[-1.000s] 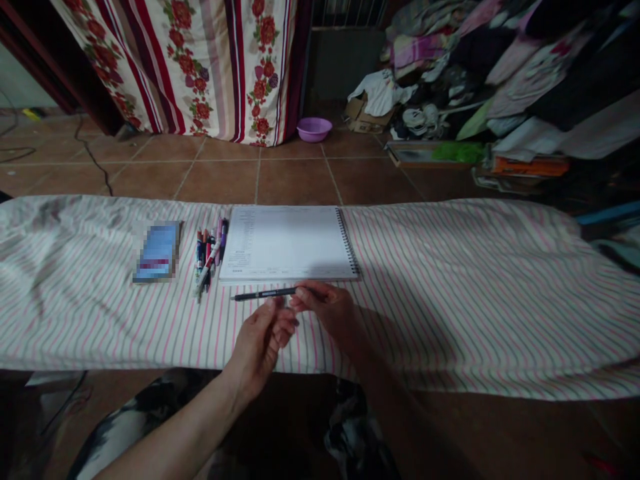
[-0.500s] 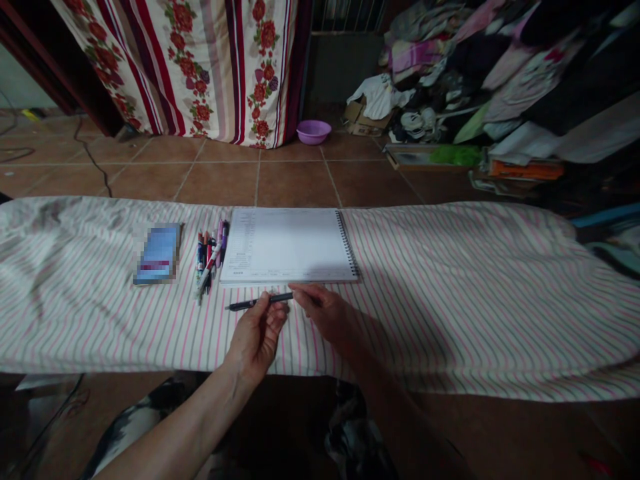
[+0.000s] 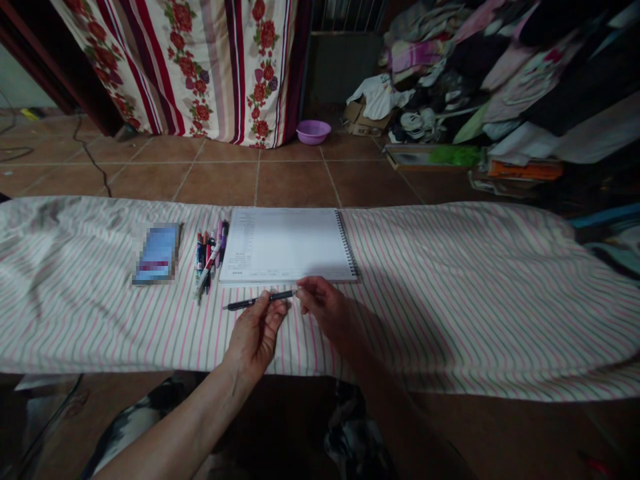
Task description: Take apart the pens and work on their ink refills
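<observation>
A slim black pen [image 3: 243, 304] lies level in my left hand [image 3: 254, 333], held between thumb and fingers around its middle. Its left end points out over the striped cloth. At the other end, the curled fingers of my right hand [image 3: 325, 308] are pinched against the pen's tip, partly hiding it. Just beyond both hands, a spiral-bound notebook [image 3: 295, 243] is open to a mostly blank white page with printed margins. Several pens [image 3: 207, 257] lie in a bunch along the notebook's left side.
A blurred-out phone [image 3: 157, 253] rests left of the pens. Striped cloth [image 3: 450, 287] covers the low surface. On the tiled floor beyond stand a purple basin [image 3: 313, 132] and a cardboard box [image 3: 367, 120], by heaped clothes [image 3: 525, 87]. A floral curtain [image 3: 200, 67] hangs behind.
My right hand has shifted slightly right and up, its fingers more curled at the pen's end. The left hand and pen have barely moved.
</observation>
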Available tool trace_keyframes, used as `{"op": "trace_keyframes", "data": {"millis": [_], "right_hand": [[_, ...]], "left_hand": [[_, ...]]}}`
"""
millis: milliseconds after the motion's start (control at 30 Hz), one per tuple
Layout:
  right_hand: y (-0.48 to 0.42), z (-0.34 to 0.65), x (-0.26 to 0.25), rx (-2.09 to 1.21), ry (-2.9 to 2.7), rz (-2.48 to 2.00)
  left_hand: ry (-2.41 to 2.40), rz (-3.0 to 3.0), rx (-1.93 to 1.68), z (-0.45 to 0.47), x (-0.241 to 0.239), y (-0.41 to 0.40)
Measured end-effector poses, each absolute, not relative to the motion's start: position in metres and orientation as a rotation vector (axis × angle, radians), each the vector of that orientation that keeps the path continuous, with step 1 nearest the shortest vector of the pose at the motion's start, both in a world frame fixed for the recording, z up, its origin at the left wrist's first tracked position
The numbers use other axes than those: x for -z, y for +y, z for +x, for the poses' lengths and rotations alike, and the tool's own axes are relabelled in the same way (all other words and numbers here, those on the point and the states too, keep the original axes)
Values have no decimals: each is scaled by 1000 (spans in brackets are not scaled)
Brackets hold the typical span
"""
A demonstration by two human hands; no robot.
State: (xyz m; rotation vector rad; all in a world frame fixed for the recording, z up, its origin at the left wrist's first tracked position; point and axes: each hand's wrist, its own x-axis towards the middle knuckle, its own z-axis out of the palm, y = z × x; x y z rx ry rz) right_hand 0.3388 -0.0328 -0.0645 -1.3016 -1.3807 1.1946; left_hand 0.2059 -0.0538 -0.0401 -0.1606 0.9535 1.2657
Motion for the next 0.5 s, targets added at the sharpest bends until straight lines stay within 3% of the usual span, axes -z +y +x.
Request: {"op": "trace_keyframes", "data": {"millis": [500], "right_hand": [[-36, 335, 60, -1173, -1310, -1362]], "left_hand": [[979, -150, -1275, 207, 37, -55]]}}
